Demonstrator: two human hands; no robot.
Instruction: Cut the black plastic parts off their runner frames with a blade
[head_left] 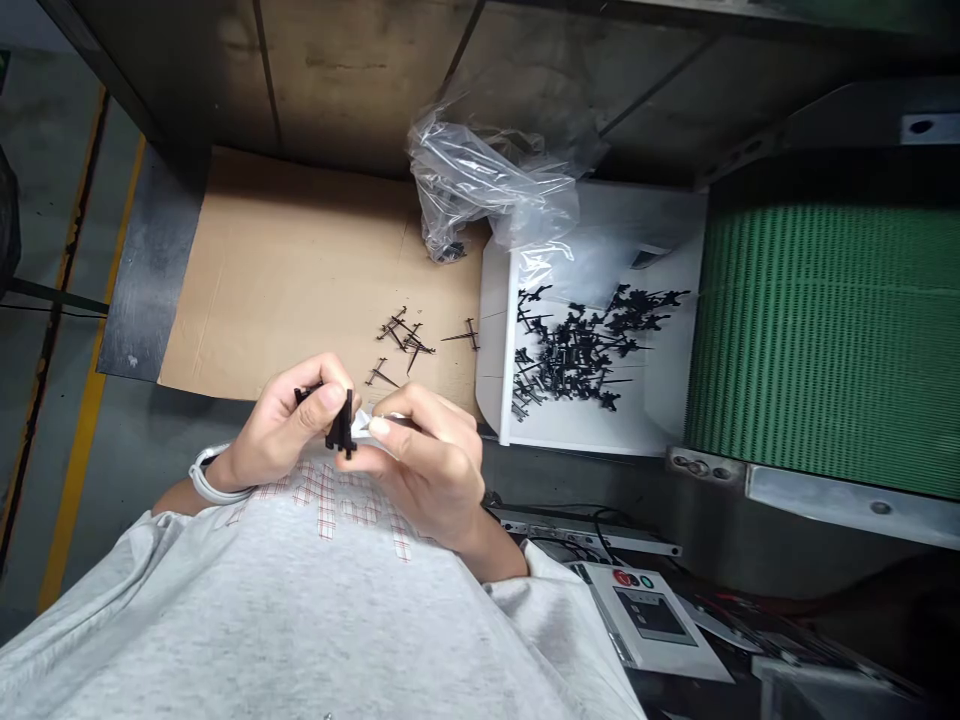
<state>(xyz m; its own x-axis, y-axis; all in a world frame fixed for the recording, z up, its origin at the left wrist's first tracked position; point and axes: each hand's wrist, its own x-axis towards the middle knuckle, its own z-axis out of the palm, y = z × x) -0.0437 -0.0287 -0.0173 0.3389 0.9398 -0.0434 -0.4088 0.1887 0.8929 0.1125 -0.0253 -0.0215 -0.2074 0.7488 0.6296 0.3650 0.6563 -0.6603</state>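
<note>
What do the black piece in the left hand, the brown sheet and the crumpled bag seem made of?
The black piece: probably plastic, evenly dark and fairly matt, though painted metal is possible. The brown sheet: likely cardboard, by its dull tan face and faint crease. The crumpled bag: thin clear plastic film, judging by its shiny, see-through wrinkles.

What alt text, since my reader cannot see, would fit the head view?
A person's left hand holds a small black part, with the right hand close beside it. Beyond lie cardboard with scattered black pieces, a white tray heaped with more, and a clear plastic bag.
</note>
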